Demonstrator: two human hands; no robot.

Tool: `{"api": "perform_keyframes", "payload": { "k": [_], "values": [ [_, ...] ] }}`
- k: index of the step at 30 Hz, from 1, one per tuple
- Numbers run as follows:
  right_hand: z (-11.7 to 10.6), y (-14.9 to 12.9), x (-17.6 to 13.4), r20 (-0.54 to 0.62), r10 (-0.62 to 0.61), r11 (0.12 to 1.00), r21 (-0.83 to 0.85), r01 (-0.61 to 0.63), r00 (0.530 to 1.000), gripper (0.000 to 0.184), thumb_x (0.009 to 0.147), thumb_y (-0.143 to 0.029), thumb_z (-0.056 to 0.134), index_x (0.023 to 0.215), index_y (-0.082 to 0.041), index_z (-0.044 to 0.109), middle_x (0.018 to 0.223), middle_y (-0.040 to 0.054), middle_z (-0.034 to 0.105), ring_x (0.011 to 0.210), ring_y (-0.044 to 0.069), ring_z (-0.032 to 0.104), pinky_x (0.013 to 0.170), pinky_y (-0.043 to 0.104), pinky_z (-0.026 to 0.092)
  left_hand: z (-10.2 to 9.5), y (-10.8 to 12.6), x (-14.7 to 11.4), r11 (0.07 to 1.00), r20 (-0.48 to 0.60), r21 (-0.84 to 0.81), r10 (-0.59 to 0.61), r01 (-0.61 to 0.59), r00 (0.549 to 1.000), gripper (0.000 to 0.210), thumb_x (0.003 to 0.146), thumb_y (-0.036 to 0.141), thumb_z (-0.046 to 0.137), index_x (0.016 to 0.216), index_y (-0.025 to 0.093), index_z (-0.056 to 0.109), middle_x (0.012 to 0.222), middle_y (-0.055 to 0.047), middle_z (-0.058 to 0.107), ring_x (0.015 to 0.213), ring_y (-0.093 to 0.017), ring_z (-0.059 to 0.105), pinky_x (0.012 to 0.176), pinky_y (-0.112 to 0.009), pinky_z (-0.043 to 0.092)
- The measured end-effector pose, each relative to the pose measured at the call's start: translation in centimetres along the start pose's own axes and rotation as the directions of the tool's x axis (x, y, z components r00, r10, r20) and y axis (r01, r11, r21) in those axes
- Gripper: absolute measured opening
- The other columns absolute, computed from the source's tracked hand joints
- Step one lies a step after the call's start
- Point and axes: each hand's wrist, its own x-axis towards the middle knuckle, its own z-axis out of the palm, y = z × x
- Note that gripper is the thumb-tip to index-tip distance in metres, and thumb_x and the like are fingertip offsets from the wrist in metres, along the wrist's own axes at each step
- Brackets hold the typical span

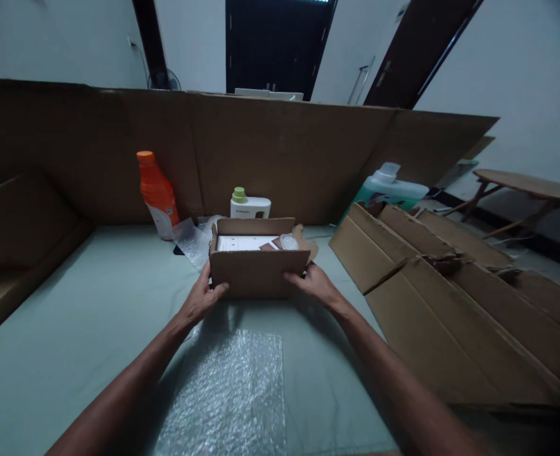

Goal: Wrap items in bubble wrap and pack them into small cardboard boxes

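Observation:
An open-topped cardboard box (261,275) is between my two hands over the pale green cloth. My left hand (203,296) grips its left side, thumb on the front face. At the right side my right hand (314,284) holds it the same way. Inside lies a flat white item (241,243), with brown pieces and a clear plastic bit (288,241) at the right; what the white item is I cannot tell. A sheet of bubble wrap (227,392) lies flat in front of the box, and another crumpled bubble wrap piece (197,240) sits behind its left corner.
Along the back stands a cardboard wall (280,152). Before it are an orange bottle (159,193), a white jug with a green cap (250,206) and a teal jug (391,188). Folded cardboard boxes (432,316) line the right, and another cardboard piece (18,228) is at left.

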Motion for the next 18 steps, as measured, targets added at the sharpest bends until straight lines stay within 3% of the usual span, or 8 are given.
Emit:
{"api": "perform_keyframes", "payload": {
  "k": [3, 7, 9, 11, 13, 15, 18],
  "values": [
    [-0.2, 0.5, 0.1, -0.042, 0.001, 0.999, 0.033, 0.001, 0.999, 0.048, 0.08, -0.043, 0.066, 0.117, -0.012, 0.066, 0.115, 0.0182, 0.074, 0.101, 0.031, 0.071, 0.087, 0.043, 0.057, 2.7, 1.6, 1.3, 0.992, -0.003, -0.127, 0.009, -0.009, 1.0, 0.086, 0.079, 0.036, 0.061, 0.156, 0.015, 0.028, 0.146, -0.015, 0.054, 0.133, -0.03, 0.052, 0.114, -0.048, 0.041],
    [-4.8, 2.3, -3.0, -0.241, -0.031, 0.999, 0.013, 0.035, 0.97, 0.046, 0.076, -0.052, 0.071, 0.105, -0.015, 0.07, 0.098, 0.0137, 0.077, 0.085, 0.029, 0.072, 0.07, 0.038, 0.058, 6.0, 4.6, 0.9, 0.986, 0.039, -0.13, 0.112, -0.106, 0.993, 0.092, 0.076, 0.03, 0.064, 0.158, 0.015, 0.026, 0.153, -0.016, 0.047, 0.137, -0.033, 0.047, 0.116, -0.049, 0.037],
    [-5.8, 2.3, -4.6, -0.309, -0.014, 1.0, -0.02, 0.009, 0.951, 0.043, 0.074, -0.054, 0.073, 0.095, -0.016, 0.071, 0.087, 0.0131, 0.077, 0.077, 0.03, 0.071, 0.063, 0.038, 0.056, 6.2, 5.4, -0.4, 0.988, 0.021, -0.103, 0.12, -0.117, 0.993, 0.089, 0.077, 0.028, 0.064, 0.157, 0.017, 0.028, 0.153, -0.015, 0.047, 0.135, -0.032, 0.049, 0.115, -0.047, 0.039],
    [-4.6, 1.0, -5.5, -0.274, -0.024, 1.0, -0.015, 0.02, 0.961, 0.038, 0.074, -0.051, 0.072, 0.09, -0.017, 0.07, 0.083, 0.0125, 0.076, 0.076, 0.03, 0.07, 0.062, 0.037, 0.055, 4.9, 5.4, -2.6, 0.994, -0.043, -0.078, 0.076, -0.079, 0.996, 0.082, 0.08, 0.028, 0.063, 0.156, 0.018, 0.031, 0.149, -0.014, 0.051, 0.13, -0.03, 0.053, 0.111, -0.044, 0.043],
    [-1.6, -1.5, -5.2, -0.173, -0.091, 0.994, 0.043, 0.1, 0.981, 0.032, 0.076, -0.045, 0.07, 0.092, -0.017, 0.069, 0.086, 0.0109, 0.076, 0.078, 0.028, 0.069, 0.065, 0.035, 0.055, 2.2, 4.7, -5.3, 0.999, -0.156, -0.041, 0.022, -0.029, 0.988, 0.076, 0.083, 0.031, 0.063, 0.153, 0.019, 0.035, 0.143, -0.013, 0.056, 0.125, -0.029, 0.057, 0.106, -0.041, 0.047],
    [2.3, -4.7, -3.8, -0.058, -0.185, 0.971, 0.141, 0.191, 0.981, 0.032, 0.077, -0.039, 0.068, 0.1, -0.016, 0.068, 0.091, 0.0096, 0.076, 0.08, 0.025, 0.068, 0.067, 0.033, 0.054, -1.3, 3.8, -8.0, 1.0, -0.286, -0.003, -0.016, 0.016, 0.958, 0.073, 0.083, 0.034, 0.065, 0.15, 0.021, 0.038, 0.139, -0.012, 0.058, 0.123, -0.028, 0.059, 0.101, -0.039, 0.051],
    [8.0, -9.2, -0.7, 0.088, -0.318, 0.915, 0.288, 0.281, 0.944, 0.041, 0.077, -0.036, 0.068, 0.112, -0.016, 0.064, 0.101, 0.0095, 0.074, 0.083, 0.023, 0.068, 0.069, 0.032, 0.054, -5.9, 2.9, -11.4, 0.994, -0.458, 0.021, -0.084, 0.105, 0.885, 0.075, 0.081, 0.037, 0.067, 0.148, 0.021, 0.038, 0.133, -0.011, 0.061, 0.117, -0.027, 0.063, 0.092, -0.036, 0.055]
  ]
}}
